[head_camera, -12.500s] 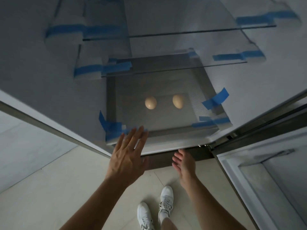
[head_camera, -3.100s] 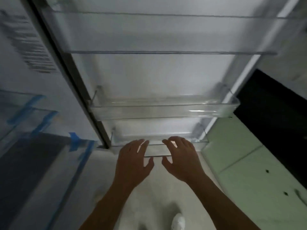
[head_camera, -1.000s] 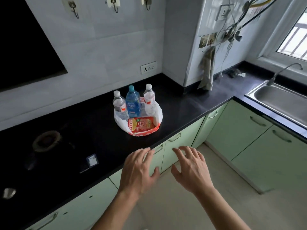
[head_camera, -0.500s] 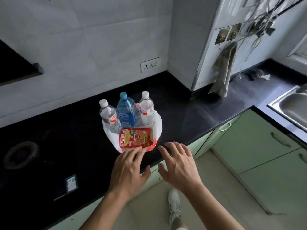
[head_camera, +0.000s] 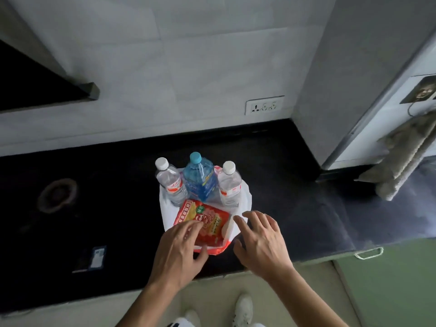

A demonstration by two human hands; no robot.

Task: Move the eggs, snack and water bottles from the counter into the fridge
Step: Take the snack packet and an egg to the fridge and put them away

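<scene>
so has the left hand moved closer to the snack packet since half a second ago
Yes. The left hand has gone forward over the counter edge; its fingers now overlap the snack packet.

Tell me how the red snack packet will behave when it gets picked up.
The snack packet looks like thin printed film, so it is probably light and floppy, and may sag if gripped at one edge. It lies flat in the white bag, so it should not roll. The left hand has fingertips on it.
</scene>
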